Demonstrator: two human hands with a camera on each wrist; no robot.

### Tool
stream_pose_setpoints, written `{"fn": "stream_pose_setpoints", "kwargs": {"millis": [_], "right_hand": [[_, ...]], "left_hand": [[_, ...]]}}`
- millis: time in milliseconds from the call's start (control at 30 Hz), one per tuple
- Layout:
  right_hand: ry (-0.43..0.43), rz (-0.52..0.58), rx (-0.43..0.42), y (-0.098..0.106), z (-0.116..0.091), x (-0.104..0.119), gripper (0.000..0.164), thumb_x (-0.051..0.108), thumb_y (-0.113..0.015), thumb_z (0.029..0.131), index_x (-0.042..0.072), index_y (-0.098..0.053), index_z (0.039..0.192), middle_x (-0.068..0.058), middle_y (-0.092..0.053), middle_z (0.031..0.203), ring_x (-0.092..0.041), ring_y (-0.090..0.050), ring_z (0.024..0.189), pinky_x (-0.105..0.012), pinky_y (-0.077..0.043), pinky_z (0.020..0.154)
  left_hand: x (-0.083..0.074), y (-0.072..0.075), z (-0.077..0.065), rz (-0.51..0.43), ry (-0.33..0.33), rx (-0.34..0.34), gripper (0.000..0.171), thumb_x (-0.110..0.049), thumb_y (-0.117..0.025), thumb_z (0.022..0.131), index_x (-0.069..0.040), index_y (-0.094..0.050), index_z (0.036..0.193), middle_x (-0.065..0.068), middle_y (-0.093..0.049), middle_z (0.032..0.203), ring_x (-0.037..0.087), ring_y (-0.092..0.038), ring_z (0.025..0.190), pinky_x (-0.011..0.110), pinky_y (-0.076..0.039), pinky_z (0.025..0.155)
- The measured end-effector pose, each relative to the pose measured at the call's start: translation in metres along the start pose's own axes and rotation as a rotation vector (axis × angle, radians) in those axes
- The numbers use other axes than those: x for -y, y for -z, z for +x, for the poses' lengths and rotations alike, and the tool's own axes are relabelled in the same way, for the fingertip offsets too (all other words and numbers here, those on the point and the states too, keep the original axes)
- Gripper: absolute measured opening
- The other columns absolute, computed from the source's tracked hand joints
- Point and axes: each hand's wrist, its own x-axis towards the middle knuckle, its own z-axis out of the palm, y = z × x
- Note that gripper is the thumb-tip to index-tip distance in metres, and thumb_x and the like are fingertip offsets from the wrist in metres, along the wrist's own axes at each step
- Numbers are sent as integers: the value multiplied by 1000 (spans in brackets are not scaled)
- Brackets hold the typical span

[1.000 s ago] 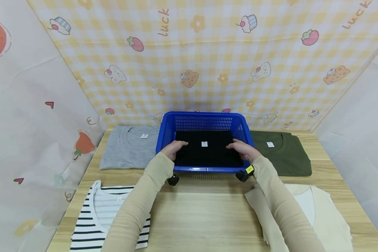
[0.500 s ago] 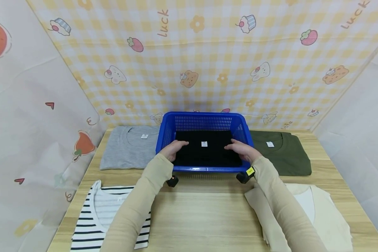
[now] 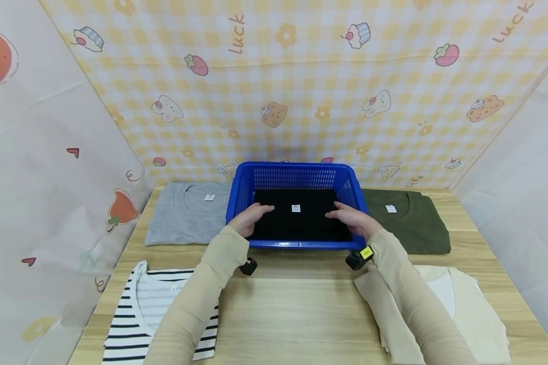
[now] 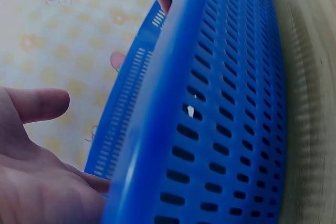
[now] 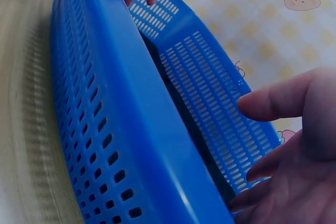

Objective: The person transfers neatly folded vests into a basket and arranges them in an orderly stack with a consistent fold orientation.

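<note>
A blue perforated plastic basket [image 3: 297, 245] stands at the back of the table with a folded black T-shirt [image 3: 297, 225] inside, its white neck label facing up. My left hand [image 3: 250, 219] reaches over the left front of the rim, thumb extended above the shirt. Over the right front, my right hand [image 3: 357, 219] reaches in the same way. In the left wrist view, the left hand's thumb [image 4: 47, 103] is straight and apart from the basket wall. The right wrist view has the right hand's fingers [image 5: 262, 190] relaxed inside the basket, their tips partly hidden by the rim.
Left of the basket lies a folded grey T-shirt [image 3: 182, 218]; a dark green one [image 3: 415, 228] lies on its right. Nearer are a black-and-white striped top [image 3: 128, 324] and a cream garment [image 3: 477, 314], partly under the sleeves. A patterned cloth [image 3: 324, 76] hangs behind.
Both wrists have shifted slightly outward and toward me, while the hands stay over the basket. The basket and black T-shirt look unmoved.
</note>
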Motion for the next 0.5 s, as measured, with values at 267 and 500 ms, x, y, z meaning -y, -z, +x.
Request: {"fn": "stream_pose_setpoints", "kwargs": {"millis": [267, 500], "right_hand": [[26, -11, 15, 0, -11, -1, 73, 24, -43, 94, 10, 7, 146, -18, 10, 150, -37, 9, 135, -59, -4, 105], [128, -1, 54, -1, -31, -4, 72, 21, -42, 95, 6, 8, 145, -20, 12, 149, -39, 9, 135, -58, -2, 106]], "left_hand": [[-5, -13, -22, -1, -74, 29, 74, -30, -46, 93, -9, 2, 146, 11, 5, 152, 32, 9, 137, 54, 0, 108], [-4, -30, -45, -4, -169, 66, 73, -29, -46, 94, -6, 0, 146, 13, 3, 152, 32, 2, 138, 51, -5, 109]]}}
